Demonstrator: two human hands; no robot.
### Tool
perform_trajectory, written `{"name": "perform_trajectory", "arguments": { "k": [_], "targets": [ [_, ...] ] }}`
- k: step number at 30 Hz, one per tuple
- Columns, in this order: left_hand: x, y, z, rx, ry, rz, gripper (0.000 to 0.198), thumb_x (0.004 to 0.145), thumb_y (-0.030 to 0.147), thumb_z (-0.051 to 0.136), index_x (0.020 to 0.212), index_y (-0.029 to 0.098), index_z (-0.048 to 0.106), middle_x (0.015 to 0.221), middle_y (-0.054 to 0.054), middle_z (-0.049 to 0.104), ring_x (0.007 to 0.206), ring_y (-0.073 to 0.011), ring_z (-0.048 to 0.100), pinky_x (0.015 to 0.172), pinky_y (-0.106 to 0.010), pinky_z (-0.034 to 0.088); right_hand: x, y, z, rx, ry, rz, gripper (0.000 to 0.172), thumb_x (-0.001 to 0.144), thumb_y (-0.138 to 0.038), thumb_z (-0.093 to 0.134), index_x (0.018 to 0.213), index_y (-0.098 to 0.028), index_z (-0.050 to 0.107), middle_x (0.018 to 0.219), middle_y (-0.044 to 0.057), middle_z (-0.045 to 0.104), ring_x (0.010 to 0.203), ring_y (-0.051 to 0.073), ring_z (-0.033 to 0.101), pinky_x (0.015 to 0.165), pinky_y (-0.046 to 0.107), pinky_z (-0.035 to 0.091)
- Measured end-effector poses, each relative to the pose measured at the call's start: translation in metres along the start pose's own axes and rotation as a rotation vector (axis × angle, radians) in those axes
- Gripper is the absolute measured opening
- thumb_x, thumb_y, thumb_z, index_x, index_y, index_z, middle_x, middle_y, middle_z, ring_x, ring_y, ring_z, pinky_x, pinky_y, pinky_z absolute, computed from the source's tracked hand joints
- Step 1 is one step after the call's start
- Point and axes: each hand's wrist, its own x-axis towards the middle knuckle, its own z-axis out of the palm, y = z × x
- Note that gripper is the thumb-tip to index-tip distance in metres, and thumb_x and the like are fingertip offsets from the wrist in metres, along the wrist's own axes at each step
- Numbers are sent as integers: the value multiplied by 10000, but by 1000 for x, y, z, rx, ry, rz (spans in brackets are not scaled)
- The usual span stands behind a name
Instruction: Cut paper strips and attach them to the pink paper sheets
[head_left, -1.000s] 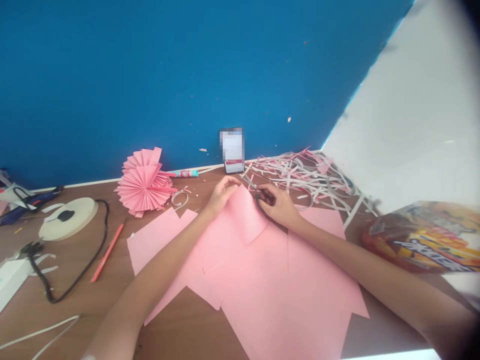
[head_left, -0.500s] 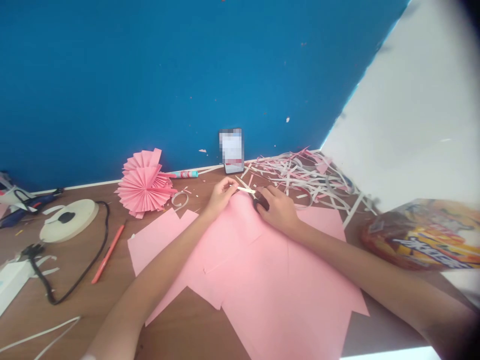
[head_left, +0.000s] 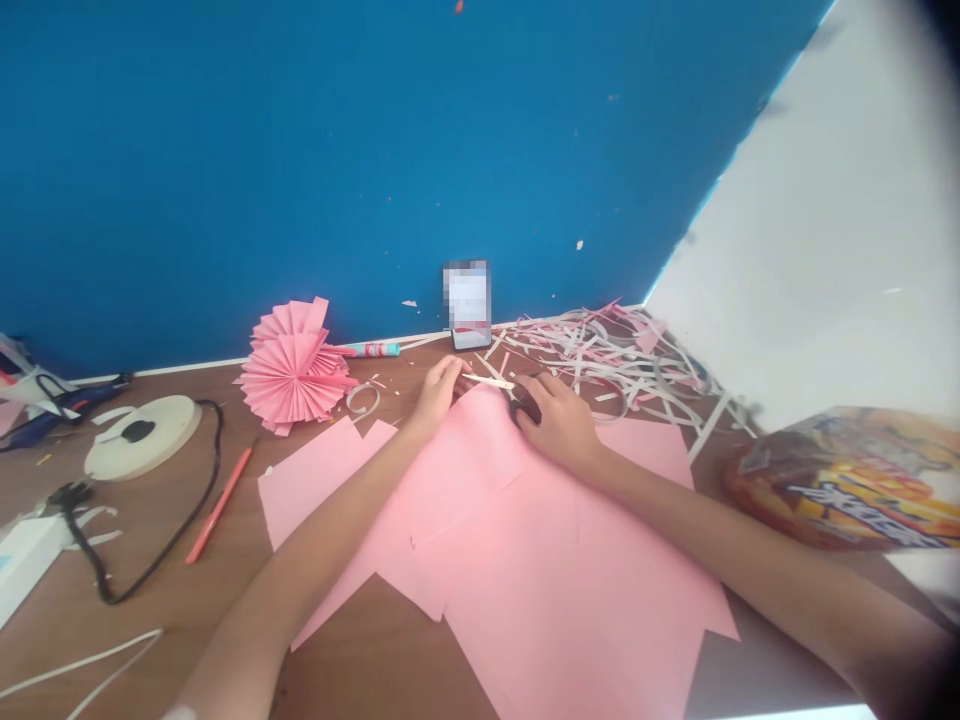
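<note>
A sheet of pink paper (head_left: 487, 430) rises in a soft bulge at the middle of the counter (head_left: 352, 660), its lower part running into other pink sheets (head_left: 592, 580) spread flat and overlapping beneath the forearms. At its far edge lie the light-coloured blades of a pair of scissors (head_left: 491, 381), pointing left towards the other hand; they seem slightly parted.

A printed plastic bag (head_left: 862, 480) lies at the far right; something brownish shows through its clear end, but what it is cannot be told.

The right hand (head_left: 556, 422) is closed around the scissors' dark handles, fingers bent over them. The left hand (head_left: 439, 392) is mostly closed, fingers curled and thumb in, pinching the paper's far left corner just beside the blade tips; the exact contact is partly hidden.

Beyond the hands, a phone (head_left: 469, 305) with a blurred screen stands upright against the blue wall (head_left: 337, 150). To its right is a tangled heap of pink and white paper strips (head_left: 607, 350). To its left sit pleated pink paper fans (head_left: 295, 370), touching or nearly touching a glue stick (head_left: 381, 350). Farther left lie a red pen (head_left: 219, 506), a black cable (head_left: 161, 570) and a flat cream roll (head_left: 172, 435).
</note>
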Motion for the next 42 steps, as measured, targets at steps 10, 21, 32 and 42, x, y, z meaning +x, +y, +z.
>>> {"name": "perform_trajectory", "arguments": {
  "k": [10,21,32,42],
  "targets": [
    [-5,7,4,197,-93,106,161,805,317,594,781,159,613,784,-6,608,773,-138,546,754,-247,405,0,-1,-1,-34,-8,-29,424,818,-206,531,1242,-192,539,1057,80,601,971,236,538,839,339,414],
    [0,-3,0,59,96,96,224,865,400,550,954,196,577,779,-5,602,632,-107,531,555,-214,398,1,2,-1,37,15,35,413,820,-228,532,1232,-209,545,1040,74,608,944,231,554,813,337,427],
    [-1,-8,-1,187,251,124,242,775,395,664,838,167,613,741,-15,609,676,-125,558,585,-227,431,3,3,-4,152,49,125,381,796,-238,536,1176,-223,567,1028,59,630,916,222,583,751,322,458],
    [0,-8,1,140,184,125,247,807,314,624,1005,168,642,952,-70,690,864,-151,625,788,-280,469,4,3,-6,235,57,165,361,787,-220,533,1145,-231,577,992,51,644,883,210,599,748,321,464]
  ]
}}
